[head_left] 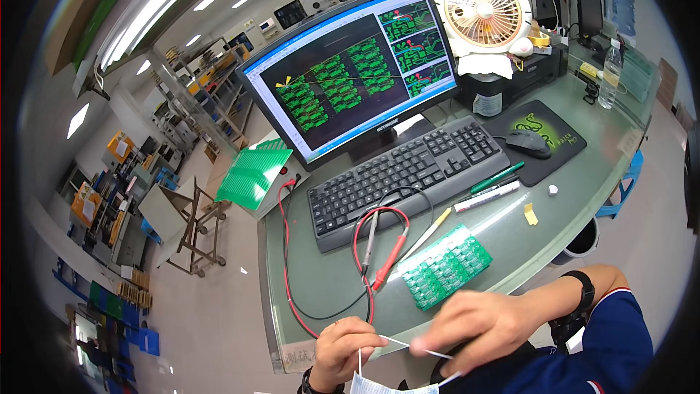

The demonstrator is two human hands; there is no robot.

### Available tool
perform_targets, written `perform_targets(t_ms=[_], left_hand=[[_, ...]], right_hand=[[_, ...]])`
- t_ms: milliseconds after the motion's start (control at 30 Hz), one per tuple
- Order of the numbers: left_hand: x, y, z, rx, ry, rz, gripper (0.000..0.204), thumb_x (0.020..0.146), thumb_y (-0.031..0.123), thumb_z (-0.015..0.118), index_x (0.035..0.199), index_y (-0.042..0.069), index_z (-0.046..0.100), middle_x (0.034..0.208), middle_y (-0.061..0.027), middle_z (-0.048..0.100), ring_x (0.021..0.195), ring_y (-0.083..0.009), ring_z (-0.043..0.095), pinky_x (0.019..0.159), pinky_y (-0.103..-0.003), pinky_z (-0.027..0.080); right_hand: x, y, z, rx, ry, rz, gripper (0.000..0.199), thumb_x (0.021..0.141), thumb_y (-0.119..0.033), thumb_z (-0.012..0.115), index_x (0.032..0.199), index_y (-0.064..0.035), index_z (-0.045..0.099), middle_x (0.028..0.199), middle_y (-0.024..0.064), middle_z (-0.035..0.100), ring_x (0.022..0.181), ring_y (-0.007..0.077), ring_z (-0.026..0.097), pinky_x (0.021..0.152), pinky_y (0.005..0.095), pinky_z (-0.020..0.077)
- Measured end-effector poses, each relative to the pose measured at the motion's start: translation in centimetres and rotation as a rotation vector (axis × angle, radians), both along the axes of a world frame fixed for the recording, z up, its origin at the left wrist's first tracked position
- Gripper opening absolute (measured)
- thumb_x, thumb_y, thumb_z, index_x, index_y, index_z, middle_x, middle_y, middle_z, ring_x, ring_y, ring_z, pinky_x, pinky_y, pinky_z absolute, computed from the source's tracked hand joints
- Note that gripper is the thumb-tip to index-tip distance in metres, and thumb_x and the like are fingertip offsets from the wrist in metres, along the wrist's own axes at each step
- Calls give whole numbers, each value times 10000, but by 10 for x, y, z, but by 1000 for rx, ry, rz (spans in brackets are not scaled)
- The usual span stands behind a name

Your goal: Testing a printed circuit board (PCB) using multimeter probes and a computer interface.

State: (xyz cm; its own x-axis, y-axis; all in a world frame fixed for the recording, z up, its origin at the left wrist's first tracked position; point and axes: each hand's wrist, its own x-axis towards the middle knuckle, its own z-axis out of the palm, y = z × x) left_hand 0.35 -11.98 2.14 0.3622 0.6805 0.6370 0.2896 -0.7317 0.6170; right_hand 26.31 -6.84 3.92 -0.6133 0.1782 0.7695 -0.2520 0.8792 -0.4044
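Note:
At the lower edge, my left hand (345,350) is closed in a pinch on the thin white ear loop of a face mask. The pale blue mask (394,388) hangs below, partly cut off by the frame. My right hand (477,327) reaches in from the right, beside the stretched loop. Its fingers are smeared by motion, so their grip on the loop is unclear. Just beyond my hands, a green printed circuit board panel (447,266) lies flat on the desk. Red and black test probes (388,266) with looped leads rest to its left.
On the green-topped desk (554,237) stand a monitor (343,80), a keyboard (405,179) and a mouse (529,143) on a black mat. Pens (487,197) lie before the keyboard. A fan (483,11) and a bottle (609,76) stand farther back. Green boards (255,175) sit left of the monitor.

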Motion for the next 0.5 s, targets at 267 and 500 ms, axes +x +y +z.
perform_targets(t_ms=[267,500], left_hand=[[-4,-21,27,-407,-265,-508,202,783,126,609,635,-6,569,641,-117,554,594,-265,561,546,-375,451],[1,-38,44,217,35,106,286,708,132,583,513,45,394,538,-82,462,506,-214,462,484,-347,366]], right_hand=[[3,-8,-3,-66,-231,422,164,863,-125,610,739,-30,561,730,79,526,687,248,511,658,354,419],[13,-7,-4,-165,-193,375,264,841,-63,573,623,-36,427,673,94,365,626,272,408,587,368,352]])
